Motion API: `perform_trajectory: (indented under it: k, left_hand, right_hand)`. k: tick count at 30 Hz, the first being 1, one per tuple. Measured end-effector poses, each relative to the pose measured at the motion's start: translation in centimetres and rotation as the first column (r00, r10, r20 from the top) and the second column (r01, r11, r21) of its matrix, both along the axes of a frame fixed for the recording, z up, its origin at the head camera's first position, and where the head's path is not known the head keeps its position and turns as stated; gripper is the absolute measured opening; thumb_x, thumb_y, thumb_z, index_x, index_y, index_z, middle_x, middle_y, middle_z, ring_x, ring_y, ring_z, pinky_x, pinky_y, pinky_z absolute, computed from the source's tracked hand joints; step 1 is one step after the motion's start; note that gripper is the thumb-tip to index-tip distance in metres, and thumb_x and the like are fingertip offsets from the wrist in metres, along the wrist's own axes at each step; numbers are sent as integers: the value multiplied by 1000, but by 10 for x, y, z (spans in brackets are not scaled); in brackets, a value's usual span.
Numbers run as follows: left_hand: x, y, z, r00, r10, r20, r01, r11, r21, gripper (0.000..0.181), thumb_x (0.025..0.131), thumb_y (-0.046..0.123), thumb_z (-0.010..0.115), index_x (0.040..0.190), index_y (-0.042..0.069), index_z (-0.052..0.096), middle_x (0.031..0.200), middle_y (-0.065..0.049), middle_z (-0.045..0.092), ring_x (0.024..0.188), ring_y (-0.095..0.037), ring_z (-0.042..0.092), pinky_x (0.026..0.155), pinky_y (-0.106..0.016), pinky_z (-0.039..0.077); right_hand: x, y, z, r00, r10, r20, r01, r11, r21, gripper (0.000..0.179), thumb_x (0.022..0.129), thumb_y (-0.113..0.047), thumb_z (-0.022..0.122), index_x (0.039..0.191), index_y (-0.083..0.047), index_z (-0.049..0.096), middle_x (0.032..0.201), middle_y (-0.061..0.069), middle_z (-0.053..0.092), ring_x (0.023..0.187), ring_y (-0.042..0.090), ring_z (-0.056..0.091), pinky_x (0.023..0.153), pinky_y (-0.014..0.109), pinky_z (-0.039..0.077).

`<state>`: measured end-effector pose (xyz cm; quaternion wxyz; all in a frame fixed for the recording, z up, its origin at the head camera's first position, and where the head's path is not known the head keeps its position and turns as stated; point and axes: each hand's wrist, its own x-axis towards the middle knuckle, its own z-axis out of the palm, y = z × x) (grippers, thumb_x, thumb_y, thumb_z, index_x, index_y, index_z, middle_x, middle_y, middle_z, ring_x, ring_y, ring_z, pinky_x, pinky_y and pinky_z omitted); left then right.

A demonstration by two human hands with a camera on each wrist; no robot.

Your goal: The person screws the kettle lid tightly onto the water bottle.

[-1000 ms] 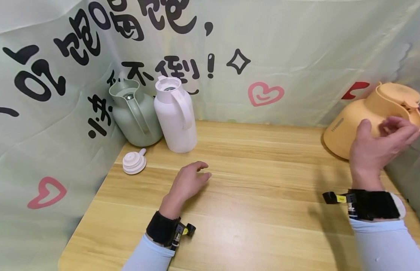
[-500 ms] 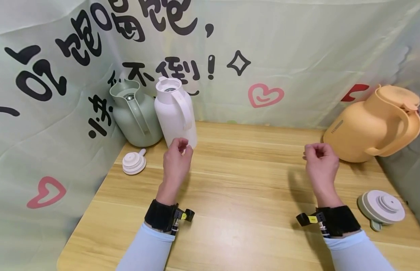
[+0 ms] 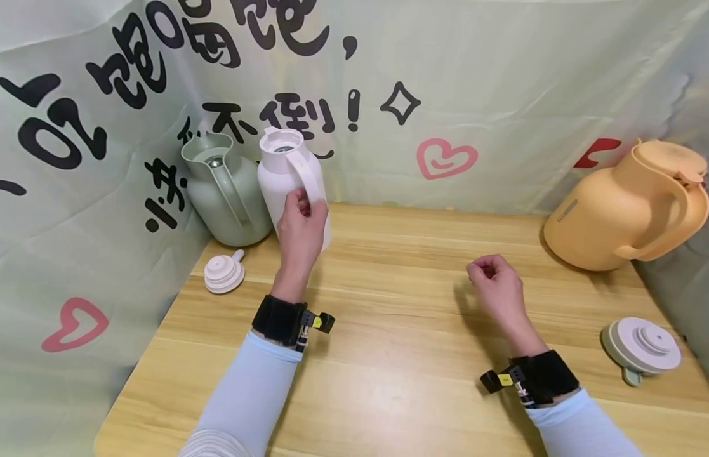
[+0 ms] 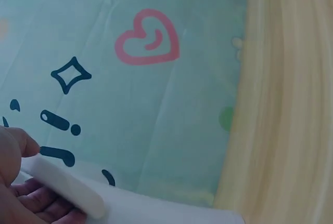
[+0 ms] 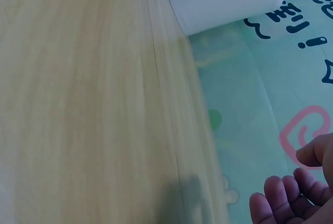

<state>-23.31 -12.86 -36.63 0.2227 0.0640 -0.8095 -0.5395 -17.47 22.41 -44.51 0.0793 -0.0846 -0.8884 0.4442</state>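
My left hand is at the handle of a white thermos jug that stands upright and lidless at the back left. In the left wrist view, the fingers curl through behind the jug's handle and the thumb lies over its other side. Over the middle right of the table, my right hand hovers with nothing in it. Its fingers hang loosely curled with the thumb apart from them, as the right wrist view shows.
A lidless green jug stands left of the white one, with a small white lid in front. At the right are a lidded orange jug and a larger white-and-green lid. Printed cloth walls the wooden table.
My left hand has moved forward to the white thermos jug's handle and taken hold of it. My right hand has come away from the orange jug toward the middle, uncovering the larger lid.
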Motion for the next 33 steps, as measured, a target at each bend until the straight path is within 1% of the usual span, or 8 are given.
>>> perform_trajectory:
  k: [4,7,11,16,19,21,26,33]
  left_hand:
    - [-12,6,2,998,-1,-70,0,1000,-11,38,110,42,52,123,8,64,113,-10,74,106,-29,68,96,-46,53]
    - [-20,12,2,993,-5,-117,8,1000,23,44,112,47,45,112,9,65,103,-9,74,101,-27,68,92,-44,51]
    - [-27,18,0,988,-5,-155,25,992,125,49,114,51,38,103,10,63,88,-7,68,87,-23,66,82,-36,49]
    - [-30,23,-1,984,35,-174,-8,988,157,51,114,50,33,94,11,58,85,-4,58,80,-21,56,76,-33,44]
    - [-28,27,-2,982,57,-182,-27,987,160,50,114,50,34,89,14,57,83,-1,56,78,-20,53,75,-33,42]
    - [-25,30,-2,979,48,-200,-13,985,172,49,115,48,35,87,14,56,80,-1,54,75,-20,52,73,-32,42]
    - [-16,42,-4,970,-12,-244,58,982,182,47,116,42,35,84,14,54,75,1,51,71,-19,50,70,-30,40]
    - [5,66,-7,969,-119,-215,161,967,195,48,115,45,35,83,15,55,71,2,51,66,-16,48,65,-33,40]
  right_hand:
    - [1,-5,-1,999,32,6,-32,999,-6,36,107,-36,57,120,-3,63,103,13,68,87,15,61,70,22,48]
    - [1,-8,-2,999,53,7,-53,998,-24,35,107,-35,59,120,-3,63,102,13,68,86,13,66,69,21,50]
    - [2,-11,-4,997,75,0,-74,997,-37,32,107,-32,60,120,-3,63,102,13,68,89,22,73,69,20,52]
    - [0,-12,-6,997,75,-10,-75,996,-45,30,107,-29,59,119,-3,63,101,13,66,93,29,75,70,18,55]
    - [-1,-13,-5,997,79,-15,-79,995,-62,30,107,-29,58,119,-2,62,102,13,65,94,30,74,72,18,57]
    - [-1,-14,-5,996,83,-17,-84,994,-71,30,107,-29,58,120,-2,62,103,14,65,95,32,74,73,18,57]
    - [1,-16,-4,995,98,-15,-99,991,-85,30,107,-31,58,120,-3,62,103,13,67,97,36,74,71,20,56]
    - [5,-21,-3,994,108,-13,-108,989,-105,32,107,-33,59,118,-3,62,101,12,67,92,30,76,72,21,57]
